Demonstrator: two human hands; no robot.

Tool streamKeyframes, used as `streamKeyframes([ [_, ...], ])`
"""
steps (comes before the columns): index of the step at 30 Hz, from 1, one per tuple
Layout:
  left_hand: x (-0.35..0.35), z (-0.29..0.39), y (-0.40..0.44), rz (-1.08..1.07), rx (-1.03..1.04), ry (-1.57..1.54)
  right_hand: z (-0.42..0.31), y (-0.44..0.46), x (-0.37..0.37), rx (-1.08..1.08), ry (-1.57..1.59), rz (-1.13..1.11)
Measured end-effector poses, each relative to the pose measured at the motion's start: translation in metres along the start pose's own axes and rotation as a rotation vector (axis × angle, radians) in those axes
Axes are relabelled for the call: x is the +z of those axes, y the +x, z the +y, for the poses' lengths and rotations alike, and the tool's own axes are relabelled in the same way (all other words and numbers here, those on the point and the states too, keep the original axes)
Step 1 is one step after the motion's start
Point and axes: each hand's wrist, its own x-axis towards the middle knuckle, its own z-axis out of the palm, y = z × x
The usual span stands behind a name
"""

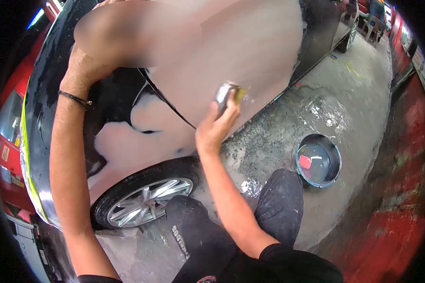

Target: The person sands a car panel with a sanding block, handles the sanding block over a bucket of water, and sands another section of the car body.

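Observation:
My right hand [217,125] grips a sanding block [225,94], grey with a yellowish side, against the car door [255,52]. The door is covered in dull pinkish-grey primer and looks wet around the block. At the upper left, my left hand [106,40] is over the car's dark upper bodywork; a blur covers it, so its fingers cannot be made out. Below the hands, primer also spreads over the fender [123,141] above the wheel [148,203].
A dark round basin [337,165] of water, with a red piece inside, stands on the wet concrete floor [288,127] by my right knee. A worn red wall [396,203] runs along the right. Plastic chairs [373,28] stand far back.

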Motion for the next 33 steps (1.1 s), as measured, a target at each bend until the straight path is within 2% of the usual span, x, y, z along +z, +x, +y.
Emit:
streamKeyframes([
  [3,0.002,0.004,0.001,0.009,0.007,0.005,0.031,0.01,-0.013,0.069,0.049,-0.072],
  [4,0.003,0.004,0.001,0.016,-0.002,0.018,0.068,0.026,-0.008,0.213,0.094,-0.022],
  [5,0.002,0.015,0.002,0.03,-0.042,0.048,0.115,0.043,-0.004,0.325,-0.009,-0.002],
  [6,0.001,0.015,0.002,0.014,-0.031,0.042,0.174,0.058,0.006,0.446,0.121,0.051],
  [7,-0.002,0.011,0.003,0.0,-0.022,0.037,0.185,0.077,0.002,0.622,0.224,0.02],
  [10,-0.004,0.021,-0.001,0.005,-0.078,0.048,0.136,0.074,0.002,0.78,0.332,0.037],
  [11,-0.002,0.025,-0.002,0.033,-0.08,0.062,0.112,0.045,0.009,0.408,0.033,0.058],
  [12,-0.004,0.025,-0.002,0.035,-0.077,0.044,0.056,0.023,0.001,0.39,0.013,-0.02],
  [13,-0.006,0.025,-0.002,0.038,-0.073,0.027,0.021,-0.008,-0.004,0.262,0.068,-0.073],
  [14,-0.008,0.025,-0.002,0.04,-0.069,0.009,-0.003,-0.035,0.0,0.003,0.047,-0.021],
  [15,-0.009,0.026,-0.005,0.035,-0.074,0.009,-0.019,-0.054,-0.006,-0.03,-0.029,-0.055],
  [18,-0.003,0.02,-0.005,0.06,-0.076,-0.004,0.025,-0.037,-0.012,0.002,0.087,-0.094],
  [20,0.001,0.025,-0.006,0.09,-0.088,-0.008,0.096,0.008,-0.008,0.285,0.057,-0.085],
  [21,0.004,0.023,-0.007,0.101,-0.087,-0.015,0.099,0.042,-0.012,0.698,0.272,-0.085],
  [23,0.007,0.02,-0.007,0.116,-0.08,-0.035,0.156,0.08,-0.005,0.861,0.448,-0.018],
  [25,0.004,0.021,-0.009,0.119,-0.079,-0.058,0.126,0.078,-0.01,0.867,0.403,-0.032],
  [26,0.002,0.021,-0.009,0.121,-0.078,-0.069,0.112,0.078,-0.008,0.861,0.388,-0.032],
  [27,0.002,0.02,-0.009,0.127,-0.086,-0.073,0.115,0.051,0.004,0.603,0.223,-0.022],
  [28,0.001,0.021,-0.009,0.12,-0.082,-0.082,0.048,0.024,-0.004,0.45,0.025,-0.063],
  [29,0.0,0.021,-0.009,0.113,-0.079,-0.091,0.031,-0.011,0.001,0.154,0.017,-0.063],
  [30,-0.004,0.02,-0.01,0.099,-0.071,-0.102,0.006,-0.036,0.0,-0.05,-0.004,-0.065],
  [31,-0.005,0.014,-0.009,0.055,-0.061,-0.113,-0.02,-0.05,-0.008,0.035,-0.064,-0.107],
  [33,-0.006,-0.007,-0.004,-0.051,-0.035,-0.123,0.011,-0.024,-0.008,0.0,-0.01,-0.088],
])
